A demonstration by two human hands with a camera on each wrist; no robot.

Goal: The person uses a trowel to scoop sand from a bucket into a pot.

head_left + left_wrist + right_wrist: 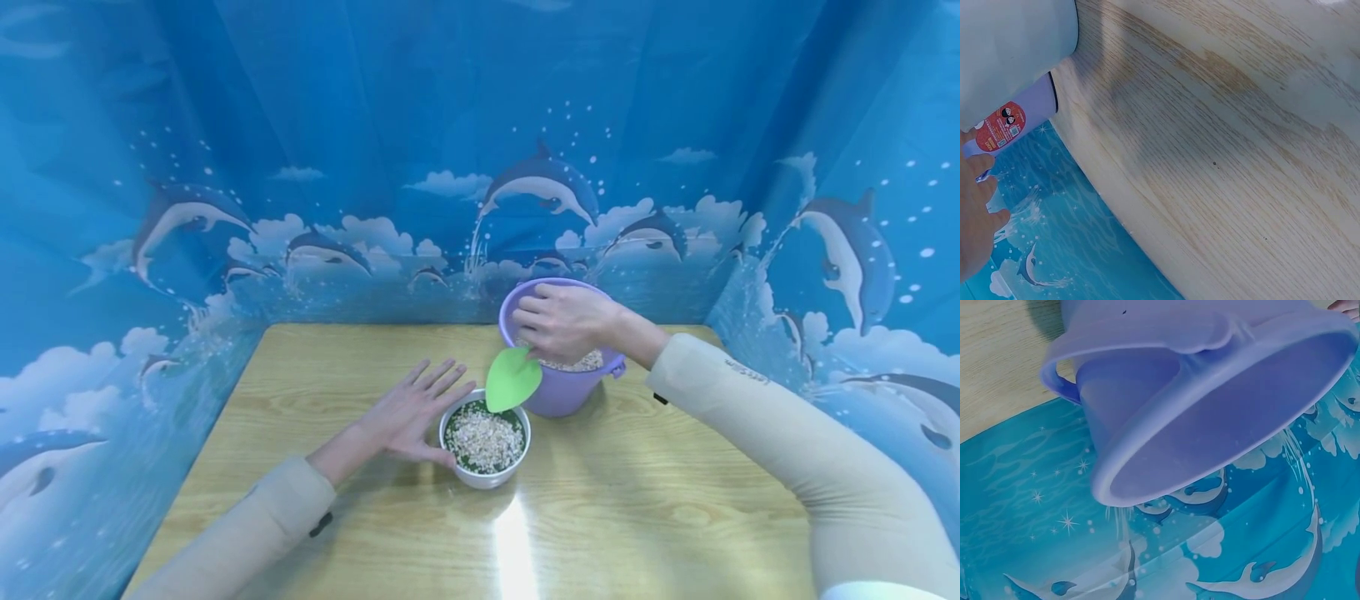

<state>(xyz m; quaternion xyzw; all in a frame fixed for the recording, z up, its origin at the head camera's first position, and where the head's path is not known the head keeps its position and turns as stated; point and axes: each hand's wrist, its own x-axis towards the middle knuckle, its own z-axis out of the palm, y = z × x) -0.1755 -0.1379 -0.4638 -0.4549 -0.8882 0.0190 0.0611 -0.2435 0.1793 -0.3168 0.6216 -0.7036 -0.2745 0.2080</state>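
Note:
A white bowl with a dark green inside holds pale, grain-like bits. My left hand lies against the bowl's left side, its fingers spread and straight and its thumb at the rim. In the left wrist view, part of the bowl and some fingers show. My right hand is over the mouth of a purple bucket, fingers curled, gripping a green leaf-shaped scoop. The scoop's blade hangs between bucket and bowl; its handle is hidden in the hand. More pale bits lie inside the bucket.
Both vessels stand on a wooden table, the bucket behind and to the right of the bowl. A blue dolphin-print curtain closes off the back and sides. The bucket's handle hangs outside its rim.

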